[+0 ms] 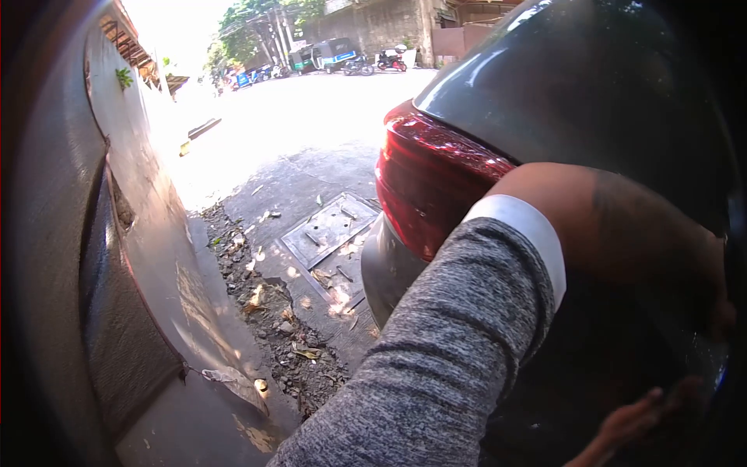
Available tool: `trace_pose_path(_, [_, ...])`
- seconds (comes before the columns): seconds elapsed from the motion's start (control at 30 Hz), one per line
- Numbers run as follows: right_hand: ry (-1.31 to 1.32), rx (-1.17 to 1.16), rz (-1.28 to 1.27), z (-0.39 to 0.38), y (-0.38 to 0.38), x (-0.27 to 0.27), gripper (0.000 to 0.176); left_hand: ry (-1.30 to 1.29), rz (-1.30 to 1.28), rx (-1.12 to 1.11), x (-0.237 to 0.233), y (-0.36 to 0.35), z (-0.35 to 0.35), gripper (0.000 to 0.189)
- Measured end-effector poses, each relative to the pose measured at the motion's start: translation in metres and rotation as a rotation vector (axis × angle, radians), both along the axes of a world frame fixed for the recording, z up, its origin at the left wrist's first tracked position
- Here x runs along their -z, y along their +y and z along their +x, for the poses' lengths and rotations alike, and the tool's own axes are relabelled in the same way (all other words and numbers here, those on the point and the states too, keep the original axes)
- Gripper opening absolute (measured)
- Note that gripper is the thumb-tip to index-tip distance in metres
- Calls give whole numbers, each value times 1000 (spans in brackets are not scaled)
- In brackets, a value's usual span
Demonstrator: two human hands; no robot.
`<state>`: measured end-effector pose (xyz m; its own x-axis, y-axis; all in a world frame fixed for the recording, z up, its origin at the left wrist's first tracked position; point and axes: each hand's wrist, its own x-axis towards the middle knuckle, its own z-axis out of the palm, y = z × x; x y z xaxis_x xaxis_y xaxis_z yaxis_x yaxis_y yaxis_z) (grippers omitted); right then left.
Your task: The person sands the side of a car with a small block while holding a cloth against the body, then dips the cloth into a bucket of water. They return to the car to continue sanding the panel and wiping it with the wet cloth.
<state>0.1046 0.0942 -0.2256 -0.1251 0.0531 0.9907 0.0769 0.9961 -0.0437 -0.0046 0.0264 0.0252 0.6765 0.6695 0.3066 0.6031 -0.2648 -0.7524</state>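
My left arm, in a grey sleeve with a white cuff, reaches across the rear of a dark car. At the far right, my left hand is in deep shadow close to the car body, its fingers too dark to make out. Beneath the forearm is the car's red tail light, with the grey bumper lower down. A small, dim hand shape low on the right looks like a reflection in the glossy dark surface. My right hand itself does not show.
A worn, pale wall runs along the left, with gravel and dry leaves at its foot. A metal cover is set in the pavement. Parked three-wheelers and motorcycles stand across the bright street.
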Motion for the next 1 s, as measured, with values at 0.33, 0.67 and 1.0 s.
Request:
trace_pose_path(0.33, [-68,98,-127,8,58,20,51,46,75,4,2,3,2,22])
trace_pose_path(0.67, [-148,56,-221,11,110,49,50,27,35,29,-1,-8,2,23])
trace_pose_path(1.0, [-83,98,-84,7,105,40,51,2,1,-57,1,9,-5,24])
